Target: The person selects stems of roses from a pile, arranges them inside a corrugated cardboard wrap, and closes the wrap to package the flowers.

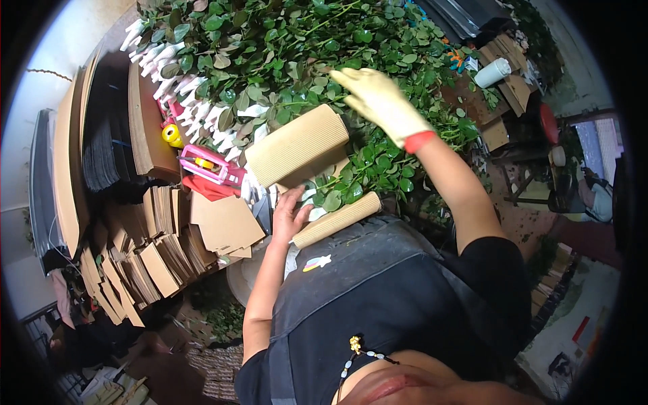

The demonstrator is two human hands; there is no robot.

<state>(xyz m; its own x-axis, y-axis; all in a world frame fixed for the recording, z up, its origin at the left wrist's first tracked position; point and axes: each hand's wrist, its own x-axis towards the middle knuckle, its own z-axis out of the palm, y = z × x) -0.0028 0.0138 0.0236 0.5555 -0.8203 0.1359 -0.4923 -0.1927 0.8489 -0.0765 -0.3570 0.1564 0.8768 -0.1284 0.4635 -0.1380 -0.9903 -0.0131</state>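
Note:
My bare left hand (289, 215) rests at the ends of stems with white sleeved heads (316, 212), beside a roll of corrugated cardboard (339, 220). A wider corrugated cardboard piece (298, 144) lies just above it, with leafy green stems (362, 182) between the two. My right hand (382, 98), in a pale yellow glove with a red cuff, is raised over a large heap of leafy stems (283, 45). It is blurred, and I see nothing between its fingers. A pink tape dispenser (215, 164) with yellow tape stands left of the cardboard.
Stacks of cut cardboard (162, 268) and a flat cardboard sheet (228, 220) lie at the left, below tall cardboard sheets (144, 116). A yellow tape roll (172, 135) is near the dispenser. A white roll (492, 72) lies at the upper right. Another person (597, 195) is at the far right.

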